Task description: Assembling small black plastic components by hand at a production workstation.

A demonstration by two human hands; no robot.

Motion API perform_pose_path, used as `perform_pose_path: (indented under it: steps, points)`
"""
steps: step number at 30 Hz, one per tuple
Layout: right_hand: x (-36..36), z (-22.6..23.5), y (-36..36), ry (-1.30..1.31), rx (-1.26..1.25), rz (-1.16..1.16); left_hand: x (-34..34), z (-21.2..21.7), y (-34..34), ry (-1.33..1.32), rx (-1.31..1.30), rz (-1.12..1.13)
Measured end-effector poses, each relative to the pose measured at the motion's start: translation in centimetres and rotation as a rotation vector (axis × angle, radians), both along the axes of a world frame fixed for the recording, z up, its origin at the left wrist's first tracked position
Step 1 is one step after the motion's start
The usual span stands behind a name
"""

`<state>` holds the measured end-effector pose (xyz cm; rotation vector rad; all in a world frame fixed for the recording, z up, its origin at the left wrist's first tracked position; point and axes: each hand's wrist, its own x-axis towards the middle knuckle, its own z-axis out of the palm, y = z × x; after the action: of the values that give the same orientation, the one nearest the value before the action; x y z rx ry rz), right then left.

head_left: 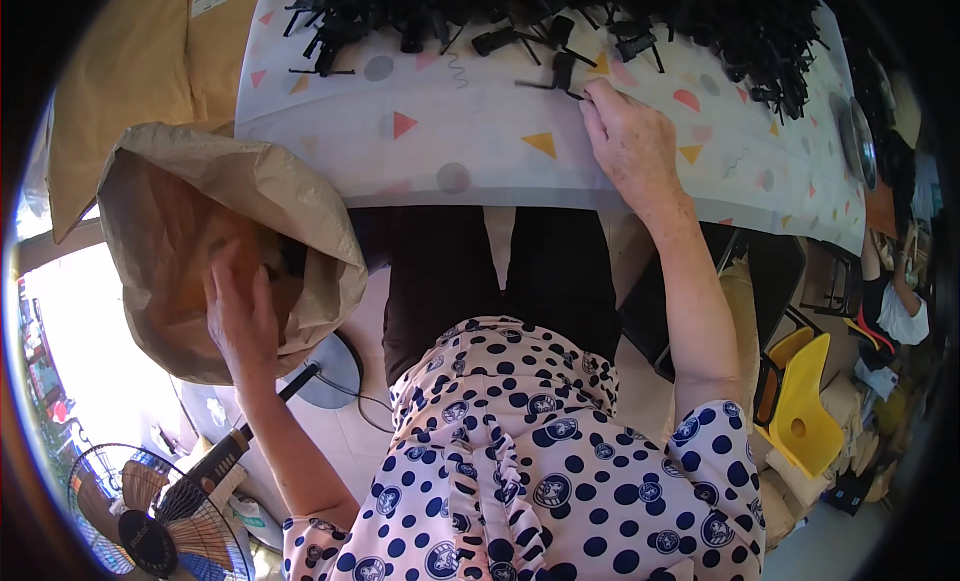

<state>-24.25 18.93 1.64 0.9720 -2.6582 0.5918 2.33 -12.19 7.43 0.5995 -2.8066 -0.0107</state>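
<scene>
My right hand (630, 136) is over the table, its thumb and fingertips pinched on one thin leg of a small black plastic part (562, 73). That part has a blocky body with thin legs and lies at the near edge of a large heap of similar black parts (720, 21). Off to the left, my left hand (243, 306) reaches into the mouth of a brown paper sack (310, 196). Its fingers are stretched out and apart, with nothing seen in them. Something dark shows inside the sack beside the fingers, too shaded to make out.
A patterned cloth (480, 166) covers the table. Large brown cardboard or paper (130, 61) stands behind the sack. A fan (150, 531) is at lower left, a yellow chair (805, 411) at right. Another person (900, 301) appears at the far right.
</scene>
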Motion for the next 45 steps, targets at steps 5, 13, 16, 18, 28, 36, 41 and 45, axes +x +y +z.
perform_pose_path:
  steps: [5,13,16,18,28,36,41,45]
  points:
    - [4.7,2.1,-2.5,-0.569,-0.435,0.06,-5.1,-0.2,7.5,0.25,1.51,-0.013]
    - [10.6,1.6,-3.9,-0.699,-0.656,0.218,-10.8,-2.7,12.1,0.34,2.212,-0.147]
    - [11.1,0.7,-3.2,-0.718,-0.653,0.211,-10.9,-3.6,12.5,0.309,2.317,-0.097]
    - [11.2,-0.3,-2.7,-0.642,-0.566,0.24,-11.1,-4.1,12.7,0.295,2.373,-0.058]
    - [9.9,2.2,-1.6,-1.057,-0.74,0.145,-11.5,-2.5,14.7,0.209,1.723,-0.132]
    - [9.8,1.5,-2.0,-1.21,-0.825,0.175,-11.3,-3.4,15.9,0.226,1.453,-0.147]
    - [9.8,1.3,-2.7,-1.252,-0.865,0.139,-11.6,-3.5,16.0,0.271,1.398,-0.168]
    - [9.7,1.7,-3.9,-1.227,-0.844,0.118,-11.7,-3.7,14.9,0.317,1.315,-0.199]
